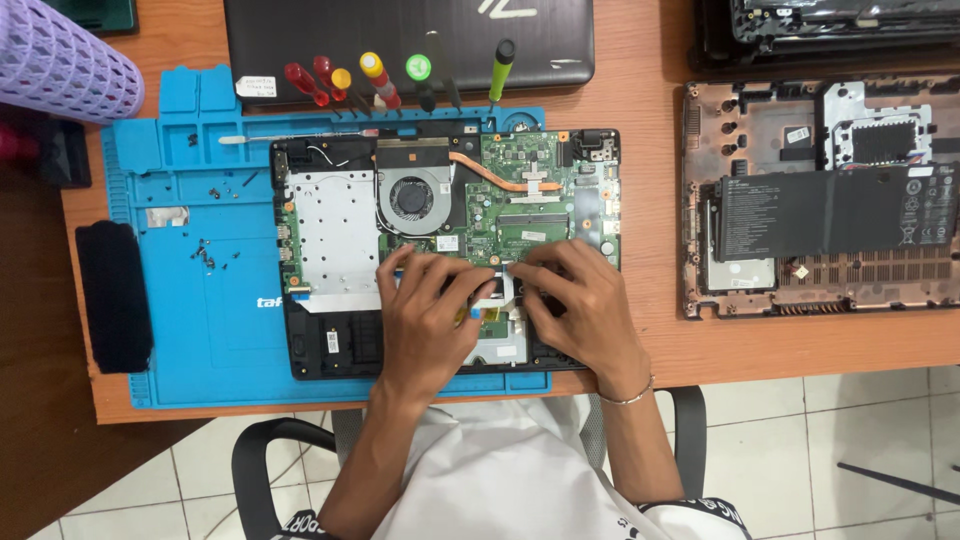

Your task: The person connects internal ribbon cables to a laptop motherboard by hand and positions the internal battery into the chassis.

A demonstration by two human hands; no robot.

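An opened laptop (330, 230) lies bottom-up on a blue work mat (200, 300), with its green circuit board, round fan (411, 196) and copper heat pipe exposed. My left hand (425, 325) rests palm-down on the laptop's lower middle, fingers spread over a black strip near the board's edge. Close beside it my right hand (580, 310), with a thin bracelet at the wrist, lies with its fingertips pressing on the same area. Neither hand visibly grips anything; what lies under the palms is hidden.
Several screwdrivers (340, 82) with coloured handles stand along the mat's far edge. Small screws (205, 255) lie loose on the mat. A closed dark laptop (400, 40) sits behind. A removed bottom cover with a black battery (830, 210) lies right. A purple mesh cylinder (55, 60) lies far left.
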